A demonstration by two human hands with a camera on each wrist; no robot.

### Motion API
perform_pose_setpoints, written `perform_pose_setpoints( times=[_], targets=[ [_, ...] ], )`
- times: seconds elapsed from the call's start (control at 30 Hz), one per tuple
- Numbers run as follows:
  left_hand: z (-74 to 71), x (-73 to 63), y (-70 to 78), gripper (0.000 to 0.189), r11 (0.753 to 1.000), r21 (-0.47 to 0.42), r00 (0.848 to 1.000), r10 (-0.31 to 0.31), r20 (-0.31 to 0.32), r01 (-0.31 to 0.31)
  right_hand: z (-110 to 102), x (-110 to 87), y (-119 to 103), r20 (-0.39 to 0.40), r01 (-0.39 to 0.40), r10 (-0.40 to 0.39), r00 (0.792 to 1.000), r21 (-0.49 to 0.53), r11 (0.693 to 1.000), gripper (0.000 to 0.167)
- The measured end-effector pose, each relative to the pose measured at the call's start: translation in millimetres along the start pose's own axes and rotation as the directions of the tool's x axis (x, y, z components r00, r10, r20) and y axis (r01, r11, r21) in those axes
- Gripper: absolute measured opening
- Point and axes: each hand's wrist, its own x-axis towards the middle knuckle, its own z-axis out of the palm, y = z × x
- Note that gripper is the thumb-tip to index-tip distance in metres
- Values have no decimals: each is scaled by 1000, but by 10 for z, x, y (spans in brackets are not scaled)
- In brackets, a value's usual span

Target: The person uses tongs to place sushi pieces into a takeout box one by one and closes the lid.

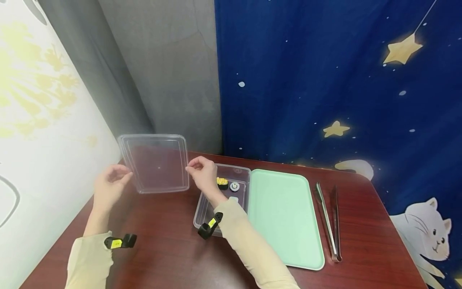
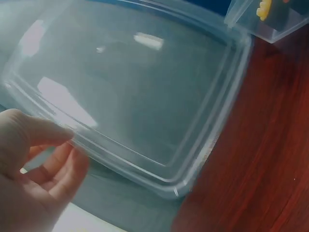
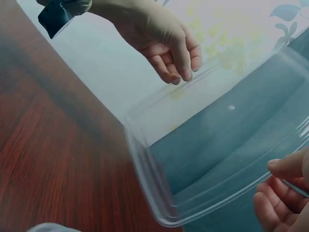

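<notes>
A clear plastic lid point(image 1: 159, 166) is held up, tilted, above the left part of the table. My left hand point(image 1: 110, 186) pinches its left edge between thumb and fingers, and my right hand point(image 1: 203, 174) pinches the opposite edge. In the left wrist view the lid point(image 2: 140, 87) spans most of the picture, with the left hand point(image 2: 43, 164) at its near rim. Below my right forearm stands a clear plastic container point(image 1: 198, 218), partly hidden by that arm. Inside it lie a yellow-topped sushi piece point(image 1: 222, 183) and a round white sushi roll point(image 1: 234, 186).
A mint green tray point(image 1: 285, 216) lies right of the container, close against it. Farther right rest metal tongs point(image 1: 328, 224). Behind the reddish wooden table point(image 1: 166, 249) hang a grey curtain point(image 1: 169, 72) and a blue star-patterned curtain point(image 1: 306, 80); a white wall panel stands on the left.
</notes>
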Motion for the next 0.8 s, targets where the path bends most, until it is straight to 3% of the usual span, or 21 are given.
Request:
perform_pose_setpoints(
  times=[0.17,0.3,0.4,0.57,0.67,0.8],
  targets=[
    [62,-26,87,12,997,-73,996,8,-88,-14,-88,-28,-37,-11,74,-74,997,81,994,8],
    [93,-89,258,11,982,-152,987,90,-134,-110,-146,-50,-81,14,30,-33,999,207,978,7],
    [115,-122,334,13,955,-228,975,159,-154,-191,-181,-58,-130,56,-72,57,997,338,938,4],
    [164,-159,395,9,940,-224,955,210,-209,-256,-232,-69,-218,104,-250,229,968,488,836,10],
    [200,-178,410,8,922,-215,933,272,-235,-323,-255,-78,-265,100,-294,286,953,535,792,15],
    [257,-163,353,8,882,-242,904,344,-254,-403,-299,-96,-316,109,-331,327,939,550,767,19]
  ],
)
